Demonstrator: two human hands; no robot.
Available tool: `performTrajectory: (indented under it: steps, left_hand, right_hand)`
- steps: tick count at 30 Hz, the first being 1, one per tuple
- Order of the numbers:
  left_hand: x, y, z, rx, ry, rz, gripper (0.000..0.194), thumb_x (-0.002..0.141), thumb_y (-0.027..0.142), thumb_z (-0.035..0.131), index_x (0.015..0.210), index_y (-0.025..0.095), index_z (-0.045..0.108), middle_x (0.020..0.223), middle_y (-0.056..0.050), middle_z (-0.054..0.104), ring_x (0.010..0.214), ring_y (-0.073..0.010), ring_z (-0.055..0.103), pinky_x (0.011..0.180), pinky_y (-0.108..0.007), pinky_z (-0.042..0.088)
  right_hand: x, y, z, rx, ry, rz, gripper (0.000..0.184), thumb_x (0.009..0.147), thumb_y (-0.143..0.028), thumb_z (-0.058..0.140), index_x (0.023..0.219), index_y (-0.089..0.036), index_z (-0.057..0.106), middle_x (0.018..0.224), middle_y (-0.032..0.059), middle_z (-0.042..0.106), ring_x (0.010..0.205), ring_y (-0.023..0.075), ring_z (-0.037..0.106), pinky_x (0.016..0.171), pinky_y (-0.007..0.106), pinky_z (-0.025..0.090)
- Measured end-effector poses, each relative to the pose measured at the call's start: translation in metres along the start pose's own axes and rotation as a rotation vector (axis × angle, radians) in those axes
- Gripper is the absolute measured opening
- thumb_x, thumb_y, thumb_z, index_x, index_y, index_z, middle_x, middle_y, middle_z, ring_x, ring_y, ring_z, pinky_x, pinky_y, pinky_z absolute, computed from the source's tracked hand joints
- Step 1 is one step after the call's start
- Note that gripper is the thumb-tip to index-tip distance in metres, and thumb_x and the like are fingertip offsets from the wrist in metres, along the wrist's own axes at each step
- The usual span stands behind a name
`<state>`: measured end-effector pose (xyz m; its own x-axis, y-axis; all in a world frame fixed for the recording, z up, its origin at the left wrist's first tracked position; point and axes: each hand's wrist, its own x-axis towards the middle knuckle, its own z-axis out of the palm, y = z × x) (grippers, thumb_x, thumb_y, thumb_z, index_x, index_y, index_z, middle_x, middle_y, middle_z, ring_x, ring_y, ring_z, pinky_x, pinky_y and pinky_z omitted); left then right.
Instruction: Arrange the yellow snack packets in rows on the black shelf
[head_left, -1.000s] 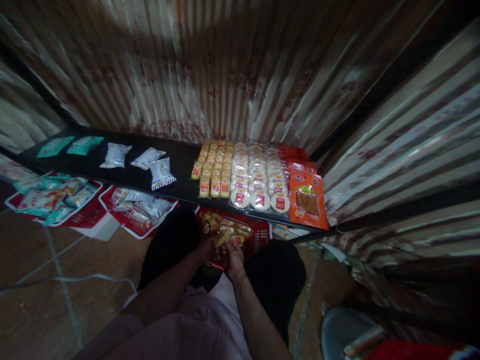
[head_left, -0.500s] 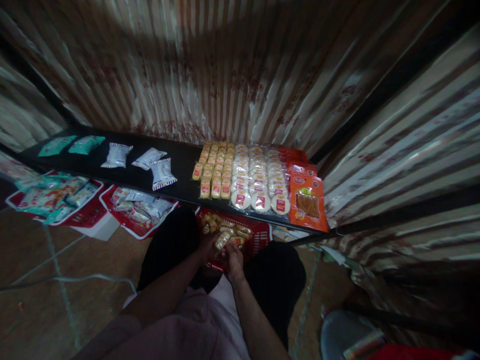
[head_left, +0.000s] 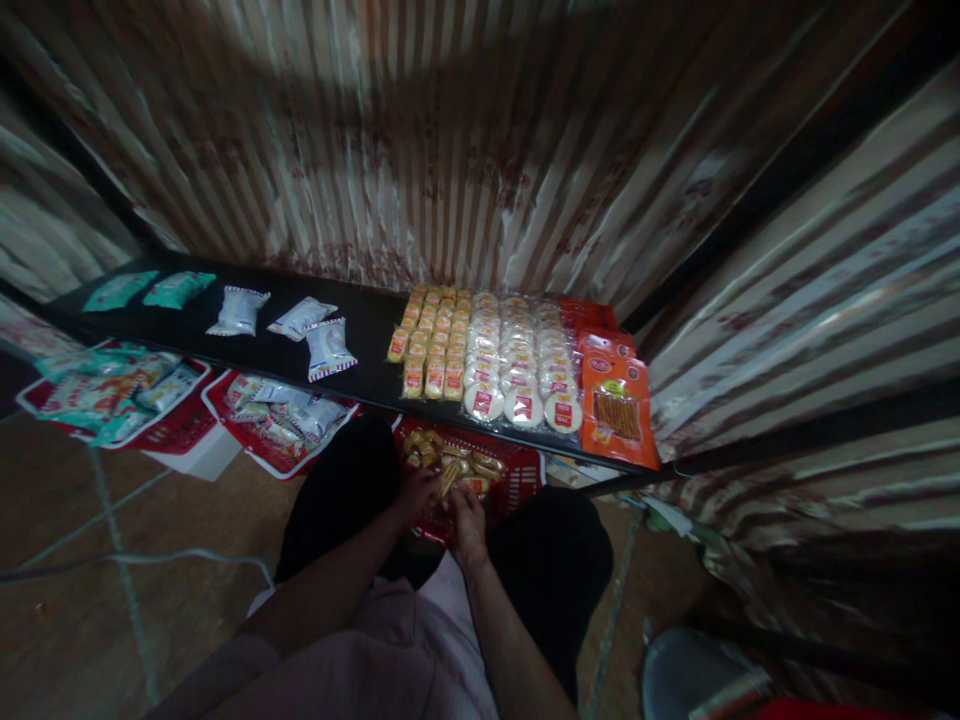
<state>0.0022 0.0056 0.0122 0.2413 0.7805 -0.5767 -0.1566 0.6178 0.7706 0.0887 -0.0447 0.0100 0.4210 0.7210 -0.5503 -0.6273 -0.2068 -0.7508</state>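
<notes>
My left hand (head_left: pixel 417 492) and my right hand (head_left: pixel 466 507) meet over a red basket (head_left: pixel 517 472) on the floor between my knees, which holds several small yellow snack packets (head_left: pixel 457 463). Both hands are closed around a yellow packet (head_left: pixel 448 480) held between them. Just above the basket runs a black shelf (head_left: pixel 367 330). On it lie rows of yellow packets (head_left: pixel 431 340), round white packets (head_left: pixel 517 360) and orange bags (head_left: pixel 616 410).
White pouches (head_left: pixel 315 335) and green pouches (head_left: pixel 146 290) lie on the shelf's left part. Two more red baskets (head_left: pixel 176 425) of packets stand on the floor at the left. Corrugated metal walls close the back and right. A cable crosses the floor.
The hands stay over the red basket and shift slightly forward while working the yellow packet. The view has tilted a little; shelf items are unmoved.
</notes>
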Motion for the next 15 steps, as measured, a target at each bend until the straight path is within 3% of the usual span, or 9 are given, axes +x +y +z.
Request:
performTrajectory:
  steps: [7,15]
  left_hand:
    - [-0.0019,0.0048,-0.0005,0.057,0.047,0.091,0.031,0.056,0.039,0.074,0.064,0.016,0.054,0.060,0.004,0.055,0.059,-0.0103,0.053,0.059,-0.023,0.040]
    - [0.0022,0.0084,-0.0011,0.151,0.074,0.284,0.023,0.061,0.030,0.070,0.061,0.017,0.051,0.061,0.004,0.052,0.063,-0.0107,0.051,0.066,-0.024,0.040]
  right_hand:
    - [-0.0009,-0.0022,0.0026,-0.080,0.027,-0.047,0.038,0.056,-0.039,0.076,0.087,-0.021,0.066,0.080,-0.0013,0.070,0.072,0.0136,0.064,0.063,0.023,0.051]
    - [-0.0007,-0.0080,0.0097,-0.114,0.040,-0.084,0.035,0.055,-0.039,0.077,0.083,-0.021,0.067,0.078,-0.0013,0.069,0.070,0.0138,0.062,0.062,0.023,0.050]
